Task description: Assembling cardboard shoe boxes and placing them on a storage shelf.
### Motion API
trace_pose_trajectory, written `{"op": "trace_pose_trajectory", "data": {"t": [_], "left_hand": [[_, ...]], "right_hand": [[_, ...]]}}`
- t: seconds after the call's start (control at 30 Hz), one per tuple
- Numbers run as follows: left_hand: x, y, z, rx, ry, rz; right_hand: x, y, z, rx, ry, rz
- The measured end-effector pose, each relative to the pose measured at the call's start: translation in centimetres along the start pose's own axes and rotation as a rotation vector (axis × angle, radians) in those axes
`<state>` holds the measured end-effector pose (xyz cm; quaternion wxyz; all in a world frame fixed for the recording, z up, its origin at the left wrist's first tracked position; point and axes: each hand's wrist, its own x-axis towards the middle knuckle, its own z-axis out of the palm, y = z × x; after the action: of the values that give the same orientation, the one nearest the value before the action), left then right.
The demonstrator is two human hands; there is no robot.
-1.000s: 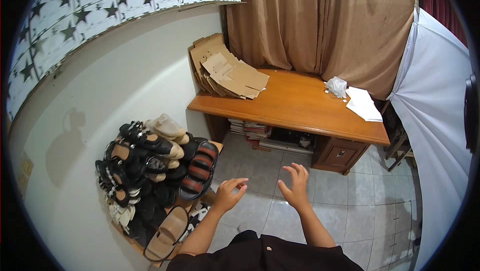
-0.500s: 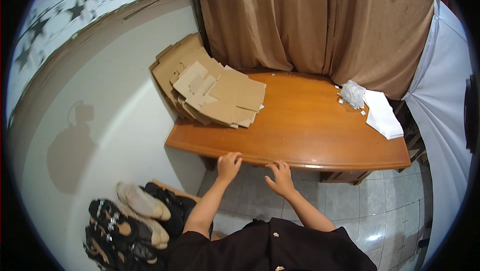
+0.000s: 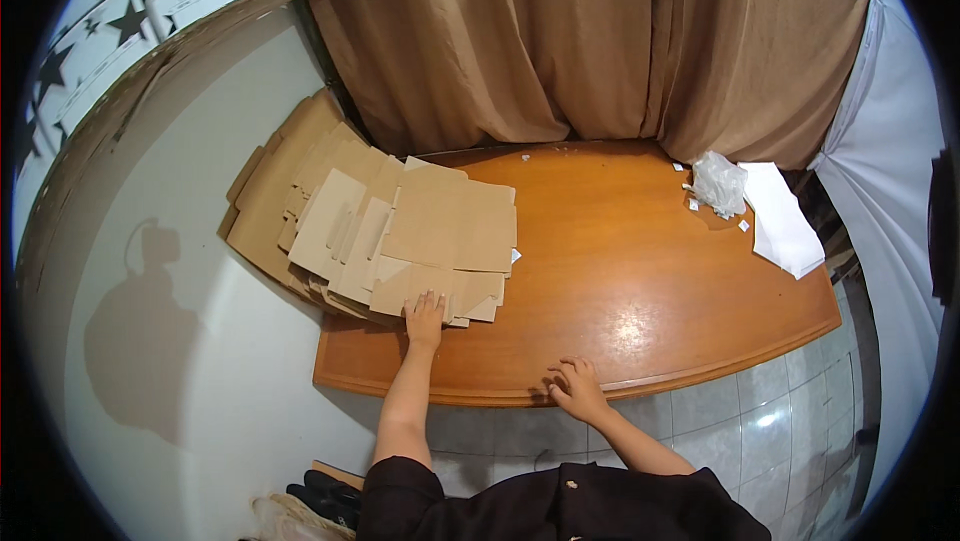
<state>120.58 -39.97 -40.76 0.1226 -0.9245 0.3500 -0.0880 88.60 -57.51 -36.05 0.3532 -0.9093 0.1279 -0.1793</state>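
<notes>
A stack of flattened cardboard boxes [image 3: 450, 221] lies on the left end of the wooden table [image 3: 590, 241], its far-left part propped against the wall. My left hand [image 3: 425, 321] rests on the near edge of the stack with its fingers spread. Over the table's front edge hovers my right hand [image 3: 578, 389], its fingers apart and slightly curled, holding nothing.
Toward the table's back right are a crumpled clear plastic bag [image 3: 718, 184], white paper sheets [image 3: 782, 221] and small white scraps. Brown curtains [image 3: 500, 41] hang behind. Shoes [image 3: 300, 516] sit on the floor at lower left, beside the wall [image 3: 240, 361].
My left hand has moved forward from the table's front edge onto the cardboard. My right hand stays near the front edge. The view has shifted closer to the table.
</notes>
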Motion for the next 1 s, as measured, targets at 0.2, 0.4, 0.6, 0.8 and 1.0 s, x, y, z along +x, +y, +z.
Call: {"op": "trace_pose_trajectory", "data": {"t": [0.2, 0.4, 0.6, 0.8, 1.0], "left_hand": [[1.7, -3.4, -1.9, -0.106, -0.006, 0.288], [2.7, -2.6, -12.6, -0.471, 0.506, 0.344], [-1.0, 1.5, -20.3, -1.263, 0.880, -0.190], [-4.9, 7.3, -17.6, -1.933, 0.713, -0.255], [-4.2, 14.5, -19.0, -2.268, 0.400, -0.185]], "right_hand": [[-0.8, 0.8, -1.1, 0.035, -0.014, 0.094], [-0.4, 2.3, -3.4, 0.102, 0.056, 0.220], [2.7, 6.6, -6.0, 0.504, 0.379, 0.393], [6.0, 8.7, -13.0, 0.829, 0.734, 0.451], [3.9, 17.9, -17.6, 0.930, 0.648, 0.477]]}}
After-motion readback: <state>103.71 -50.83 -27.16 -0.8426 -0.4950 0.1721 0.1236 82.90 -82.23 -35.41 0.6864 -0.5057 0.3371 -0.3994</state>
